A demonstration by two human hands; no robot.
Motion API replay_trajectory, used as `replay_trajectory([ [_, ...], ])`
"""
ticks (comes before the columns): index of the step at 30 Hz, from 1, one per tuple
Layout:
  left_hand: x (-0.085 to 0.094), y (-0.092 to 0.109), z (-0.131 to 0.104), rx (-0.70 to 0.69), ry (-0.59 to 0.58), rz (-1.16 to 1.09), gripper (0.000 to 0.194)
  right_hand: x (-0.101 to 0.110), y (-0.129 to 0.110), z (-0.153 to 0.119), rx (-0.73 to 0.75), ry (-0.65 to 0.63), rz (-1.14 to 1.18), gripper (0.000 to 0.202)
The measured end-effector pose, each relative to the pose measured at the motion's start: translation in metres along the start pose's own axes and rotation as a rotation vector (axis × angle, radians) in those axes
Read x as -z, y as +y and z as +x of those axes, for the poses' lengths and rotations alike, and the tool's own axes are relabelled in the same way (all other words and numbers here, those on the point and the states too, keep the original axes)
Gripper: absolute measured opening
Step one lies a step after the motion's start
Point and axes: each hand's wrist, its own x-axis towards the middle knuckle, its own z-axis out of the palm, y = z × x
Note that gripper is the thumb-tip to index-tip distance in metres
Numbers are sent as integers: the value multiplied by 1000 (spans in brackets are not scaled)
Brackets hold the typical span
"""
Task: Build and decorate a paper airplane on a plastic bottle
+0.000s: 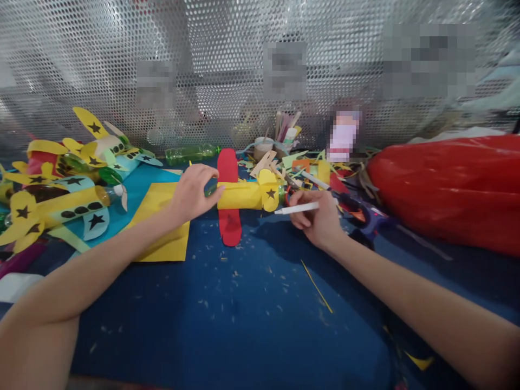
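Note:
A toy airplane (pixel 246 196) made from a green plastic bottle wrapped in yellow paper lies on the blue table. Red paper wings (pixel 231 226) cross its body, and a yellow tail piece (pixel 268 189) carries a black star. My left hand (pixel 195 187) is closed at the plane's left end, thumb and fingertips at the edge of the yellow wrap. Between the fingers of my right hand (pixel 320 216) is a white marker pen (pixel 298 208), its tip pointing left, just below the tail and apart from it.
Finished bottle planes (pixel 73 208) crowd the left side beside yellow paper (pixel 162 238) and blue paper (pixel 140 181). Paper scraps (pixel 300 162), a green bottle (pixel 190 154) and a phone (pixel 343 135) are at the back. Purple-handled scissors (pixel 371 219) and a red bag (pixel 442 189) lie right.

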Motion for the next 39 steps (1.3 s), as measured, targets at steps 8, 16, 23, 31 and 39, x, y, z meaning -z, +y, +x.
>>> replay_trajectory([
  [8, 10, 18, -49, -191, -172, 22, 20, -2, 7, -4, -3, -82, -198, 27],
  [16, 22, 0, -32, -36, -117, 80, 25, -7, 4, -5, -13, -68, -141, 30],
  [23, 19, -10, 27, -64, -85, 5, 33, -9, 3, -5, -20, -89, -117, 31],
  [31, -7, 28, 100, -131, -772, -5, 59, -5, 3, -6, -26, -134, -112, 35],
  [39, -6, 38, 146, 45, -1193, -142, 92, -4, 5, -6, -32, -140, -110, 33],
])
